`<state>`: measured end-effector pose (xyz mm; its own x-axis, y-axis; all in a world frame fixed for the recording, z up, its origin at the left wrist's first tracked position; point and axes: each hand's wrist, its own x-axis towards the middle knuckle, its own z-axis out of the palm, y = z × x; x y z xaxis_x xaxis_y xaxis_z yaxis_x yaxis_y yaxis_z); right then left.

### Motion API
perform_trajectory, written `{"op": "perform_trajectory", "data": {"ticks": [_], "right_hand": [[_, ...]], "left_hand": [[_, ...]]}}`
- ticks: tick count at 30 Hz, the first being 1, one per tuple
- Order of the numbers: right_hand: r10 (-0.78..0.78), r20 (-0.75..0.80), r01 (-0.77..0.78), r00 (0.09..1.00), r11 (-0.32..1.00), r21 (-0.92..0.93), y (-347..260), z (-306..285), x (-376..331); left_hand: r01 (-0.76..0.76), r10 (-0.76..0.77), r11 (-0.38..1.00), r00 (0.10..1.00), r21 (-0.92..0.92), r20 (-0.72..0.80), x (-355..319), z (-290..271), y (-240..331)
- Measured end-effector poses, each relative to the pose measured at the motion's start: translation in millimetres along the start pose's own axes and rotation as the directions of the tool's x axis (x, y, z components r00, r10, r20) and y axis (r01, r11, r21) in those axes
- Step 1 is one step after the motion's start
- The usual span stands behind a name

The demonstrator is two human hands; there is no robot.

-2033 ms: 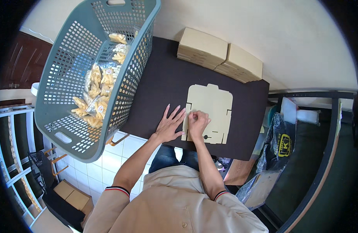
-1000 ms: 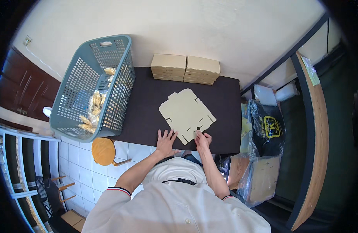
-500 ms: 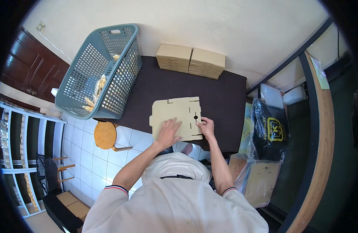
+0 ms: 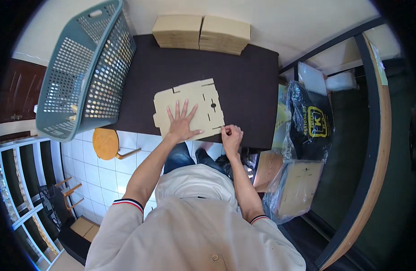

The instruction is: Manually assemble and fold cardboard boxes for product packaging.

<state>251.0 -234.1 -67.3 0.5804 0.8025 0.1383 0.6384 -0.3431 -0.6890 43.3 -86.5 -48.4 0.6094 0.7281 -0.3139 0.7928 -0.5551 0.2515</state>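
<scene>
Two bare hands work on a flat, unfolded cardboard box blank (image 4: 190, 108) lying near the front edge of a dark table (image 4: 248, 81). The left hand (image 4: 182, 125) presses down on it with fingers spread open, while the right hand (image 4: 231, 136) pinches the blank's lower right edge. A grey-blue perforated laundry basket (image 4: 79, 72) stands at the table's left, and two stacks of flat cardboard (image 4: 201, 30) sit along the far edge.

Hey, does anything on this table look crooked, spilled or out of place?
The blue laundry basket stands out: it leans tilted at the dark table's left edge, partly overhanging it. The flat cardboard blank lies slightly askew under the left hand. Nothing looks spilled.
</scene>
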Motion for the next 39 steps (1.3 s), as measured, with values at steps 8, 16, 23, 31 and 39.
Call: {"op": "perform_trajectory", "data": {"ticks": [8, 16, 23, 31, 39], "right_hand": [[-0.048, -0.036, 0.048, 0.998, 0.999, -0.012, -11.5, 9.5, 1.1], [-0.011, 0.020, 0.010, 1.000, 1.000, 0.027, -9.9, 8.6, 3.7], [0.026, 0.059, -0.026, 0.998, 1.000, -0.004, -13.4, 6.6, 8.1], [0.035, 0.042, -0.037, 0.999, 0.997, 0.061, -10.7, 7.2, 6.9], [0.072, 0.025, -0.074, 0.997, 0.993, 0.096, -9.0, 7.9, 6.9]], "left_hand": [[0.020, -0.023, 0.998, 0.999, -0.060, -0.049, 0.0, 4.6, 3.1], [0.034, -0.036, 0.998, 0.999, -0.060, -0.036, -0.7, 6.2, 2.0], [0.042, -0.043, 0.997, 0.999, -0.060, -0.010, 0.7, 2.0, 4.8], [0.047, -0.049, 0.996, 0.999, -0.076, -0.018, 0.0, 1.2, 3.5], [0.048, -0.049, 0.994, 0.999, -0.097, -0.008, -1.1, -1.0, 3.4]]}}
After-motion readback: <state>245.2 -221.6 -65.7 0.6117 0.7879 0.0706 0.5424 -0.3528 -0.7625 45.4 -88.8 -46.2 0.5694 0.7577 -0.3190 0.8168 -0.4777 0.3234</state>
